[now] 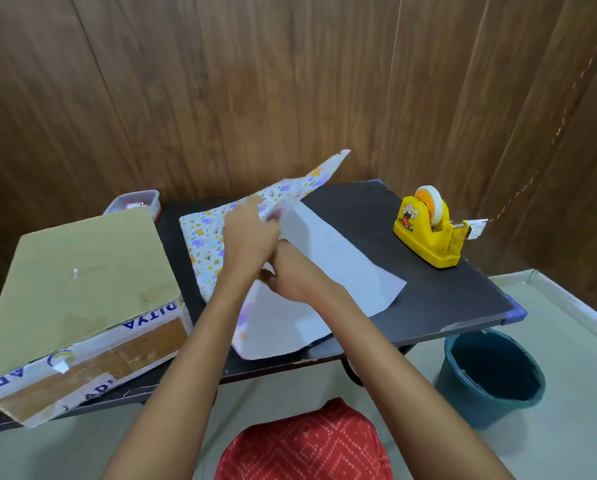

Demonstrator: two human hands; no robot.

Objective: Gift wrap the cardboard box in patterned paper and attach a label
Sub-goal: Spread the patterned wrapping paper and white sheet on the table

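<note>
**Left hand lifts the patterned paper, box waits off to the left**

The left hand [248, 233] pinches a fold of the patterned paper [207, 237] between thumb and fingers and holds that corner up off the surface, so that a long point of the sheet rises away from the person, printed side showing. The right hand [290, 275] sits just nearer the body, touching the left wrist, its back to the camera and its fingers curled under onto the paper's white side. Whether they actually grip the sheet cannot be told. The paper spreads beneath and around both hands, partly printed side up to the left and white side up to the right, on a black table [428, 289].

Left of the hands, close beside the paper, the cardboard box [82, 289] lies flat on the table, brown tape and blue lettering on its near side. Beyond the box stands a clear plastic tub [134, 202]. Right of the hands and further away, well apart from the paper, is a yellow tape dispenser [428, 230] with a small white tag [477, 228] at its end. Below right, on the floor, stands a teal bucket [491, 375]. Nearest the body lies red cloth [307, 445].
</note>
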